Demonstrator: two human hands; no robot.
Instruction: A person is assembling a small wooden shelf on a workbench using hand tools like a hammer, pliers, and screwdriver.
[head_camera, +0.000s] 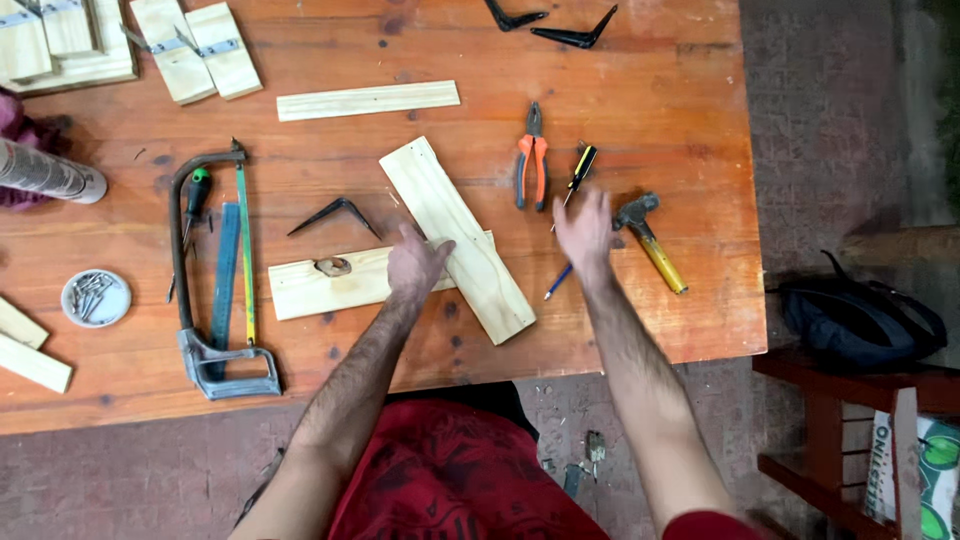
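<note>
Resting on the workbench (640, 300), two crossed planks (455, 240) are lying under the left hand (415, 262), which is pressing flat, gripping nothing. Right hand (585, 235) is hovering open and empty between hammer (645, 235) and screwdriver (578, 172).

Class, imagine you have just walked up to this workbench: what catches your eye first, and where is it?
Two pale wooden boards crossed at the centre of the orange-brown table, with the left hand resting on them. The right hand hovers open among tools: orange-handled pliers, a screwdriver and a hammer. A hacksaw lies to the left.
</note>
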